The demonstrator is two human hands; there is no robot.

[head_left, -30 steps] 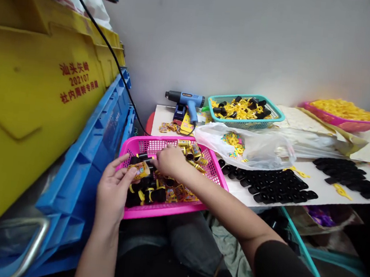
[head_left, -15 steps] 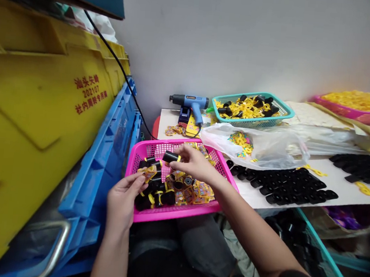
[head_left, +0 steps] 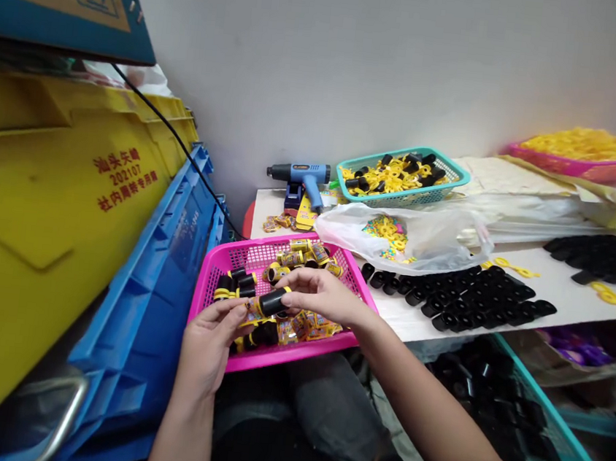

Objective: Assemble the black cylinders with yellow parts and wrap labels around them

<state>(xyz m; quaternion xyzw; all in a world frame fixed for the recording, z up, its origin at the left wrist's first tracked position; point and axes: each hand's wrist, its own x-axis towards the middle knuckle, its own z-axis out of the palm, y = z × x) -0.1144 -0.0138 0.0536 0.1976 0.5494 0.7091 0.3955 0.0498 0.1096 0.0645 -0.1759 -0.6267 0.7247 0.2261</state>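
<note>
A pink basket (head_left: 228,257) rests on my lap, filled with black tubes with yellow bands and small printed yellow wrappers. My right hand (head_left: 319,296) pinches one black tube (head_left: 271,301) over the basket's middle. My left hand (head_left: 208,348) is at the basket's near rim, its fingers on a small yellow wrapper (head_left: 252,311) right below the tube's end. Tube and wrapper almost touch.
Stacked yellow crate (head_left: 40,210) and blue crate (head_left: 154,280) stand close at left. On the white table (head_left: 555,286): rows of black caps (head_left: 460,298), a plastic bag (head_left: 417,238), a blue heat gun (head_left: 302,178), a teal basket (head_left: 402,174), a far pink tray (head_left: 585,160). A teal basket (head_left: 530,422) sits under the table.
My right hand lifted a black tube out of the basket and brought it down toward my left hand. The left hand closed on a yellow wrapper. The view tilted up slightly.
</note>
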